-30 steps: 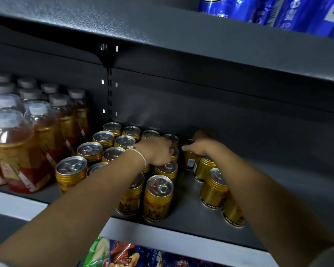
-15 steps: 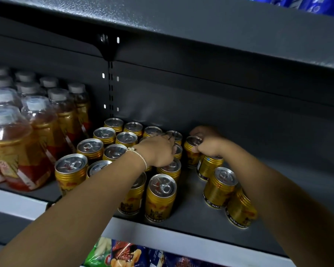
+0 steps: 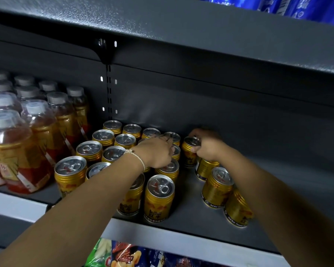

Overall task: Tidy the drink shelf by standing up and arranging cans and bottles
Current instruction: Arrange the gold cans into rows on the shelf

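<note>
Gold energy-drink can (image 3: pixel 190 151) stands at the shelf (image 3: pixel 191 214) back, gripped by my right hand (image 3: pixel 208 146); my left hand (image 3: pixel 156 152) curls over neighbouring cans (image 3: pixel 168 168), grip unclear.

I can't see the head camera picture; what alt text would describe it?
A person's right hand grips a gold drink can at the back of a dark grey metal shelf, while the left hand rests on neighbouring gold cans; amber plastic bottles stand at the left.

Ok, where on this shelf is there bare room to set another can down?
Bare shelf floor lies right of the right hand and the loose cans. The gold can block and the bottles to its left are packed tight.
</note>
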A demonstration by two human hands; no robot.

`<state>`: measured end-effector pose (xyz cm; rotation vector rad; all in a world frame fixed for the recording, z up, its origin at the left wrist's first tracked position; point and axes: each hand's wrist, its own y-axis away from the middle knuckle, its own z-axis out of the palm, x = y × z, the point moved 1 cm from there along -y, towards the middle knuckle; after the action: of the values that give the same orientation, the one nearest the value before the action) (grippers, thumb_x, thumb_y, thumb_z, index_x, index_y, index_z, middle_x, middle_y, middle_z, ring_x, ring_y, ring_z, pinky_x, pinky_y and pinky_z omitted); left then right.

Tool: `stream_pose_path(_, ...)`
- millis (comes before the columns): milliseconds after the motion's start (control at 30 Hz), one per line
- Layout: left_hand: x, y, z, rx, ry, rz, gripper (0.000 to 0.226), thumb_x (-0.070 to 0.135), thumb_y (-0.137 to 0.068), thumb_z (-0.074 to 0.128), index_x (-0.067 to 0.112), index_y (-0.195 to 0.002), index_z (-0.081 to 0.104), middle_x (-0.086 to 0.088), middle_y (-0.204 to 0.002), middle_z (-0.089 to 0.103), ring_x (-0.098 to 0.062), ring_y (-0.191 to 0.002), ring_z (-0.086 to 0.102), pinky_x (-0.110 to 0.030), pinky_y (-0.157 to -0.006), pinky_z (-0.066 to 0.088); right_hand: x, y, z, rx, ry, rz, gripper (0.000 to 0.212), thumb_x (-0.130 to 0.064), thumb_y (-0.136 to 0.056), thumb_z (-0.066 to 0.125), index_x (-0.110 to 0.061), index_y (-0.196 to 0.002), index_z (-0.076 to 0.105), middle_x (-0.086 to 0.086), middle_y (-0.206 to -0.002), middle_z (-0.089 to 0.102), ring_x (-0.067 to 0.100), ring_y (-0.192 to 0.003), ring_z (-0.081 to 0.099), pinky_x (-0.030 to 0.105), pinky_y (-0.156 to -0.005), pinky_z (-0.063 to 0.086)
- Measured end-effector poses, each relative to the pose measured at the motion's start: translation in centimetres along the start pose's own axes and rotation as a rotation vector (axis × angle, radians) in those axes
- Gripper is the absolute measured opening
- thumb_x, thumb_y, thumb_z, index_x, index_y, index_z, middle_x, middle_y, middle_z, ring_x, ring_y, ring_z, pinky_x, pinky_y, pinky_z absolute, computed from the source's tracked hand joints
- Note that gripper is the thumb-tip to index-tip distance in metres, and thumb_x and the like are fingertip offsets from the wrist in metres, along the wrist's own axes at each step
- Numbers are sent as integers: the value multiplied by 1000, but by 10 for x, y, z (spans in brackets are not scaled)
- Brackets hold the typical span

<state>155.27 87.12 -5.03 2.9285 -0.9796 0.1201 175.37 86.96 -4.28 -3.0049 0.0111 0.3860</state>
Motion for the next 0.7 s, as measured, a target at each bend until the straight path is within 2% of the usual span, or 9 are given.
stream_pose_path(133, 1, 2, -1, -11, -1, -1, 58, 36, -106, 22, 9, -155, 11, -8, -164, 9, -22, -150, 10, -36, -122, 10, -7, 2, -1, -13, 22, 6, 50, -22, -92, 71, -26, -137, 50, 7, -140, 50, 25, -121, 52, 29, -84, 38)
stream_pose_path(200, 1, 3, -2, -9, 5, -3, 58, 36, -106, 22, 9, -155, 12, -8, -164, 9, -22, -150, 10, -36, -121, 11, -8, 4, -4, -4, 17, 19, 57, -24, -90, 74, -25, -141, 47, 7, -143, 49, 27, -126, 51, 29, -88, 40)
stream_pose_path(267, 1, 3, -2, -5, 8, -6, 58, 37, -106, 23, 9, -156, 12, -8, -164, 10, -23, -150, 11, -38, -122, 12, -7, 7, -8, 8, 18, 42, 64, -31, -88, 77, -25, -142, 44, 6, -144, 50, 28, -128, 51, 30, -91, 41)
stream_pose_path(367, 1, 4, -1, 1, 6, -5, 59, 37, -105, 24, 9, -155, 12, -8, -164, 11, -23, -150, 12, -38, -121, 14, -3, 12, -16, -1, -6, 99, 61, -46, -89, 72, -23, -139, 47, 5, -137, 55, 25, -120, 56, 31, -88, 44)
stream_pose_path(467, 2, 3, -2, -16, -3, -11, 59, 36, -105, 26, 9, -155, 14, -9, -163, 12, -24, -150, 14, -38, -121, 15, 3, 19, -27, -112, 22, 171, 62, -53, -90, 67, -20, -139, 49, 7, -135, 56, 24, -113, 56, 32, -84, 44)
stream_pose_path(600, 8, 7, -8, 29, 64, -44, 57, 37, -104, 31, 6, -151, 26, -14, -158, 26, -30, -144, 28, -45, -116, 28, 5, 34, -35, -197, 110, 231, 71, -55, -85, 72, -13, -140, 52, 8, -135, 58, 25, -117, 57, 32, -82, 44)
stream_pose_path(700, 14, 13, -14, 61, 95, -49, 51, 35, -103, 35, 7, -145, 37, -14, -152, 36, -31, -139, 36, -46, -112, 34, 4, 41, -31, -157, 83, 224, 59, -49, -87, 73, -11, -131, 59, 7, -123, 62, 21, -105, 57, 33, -86, 49)
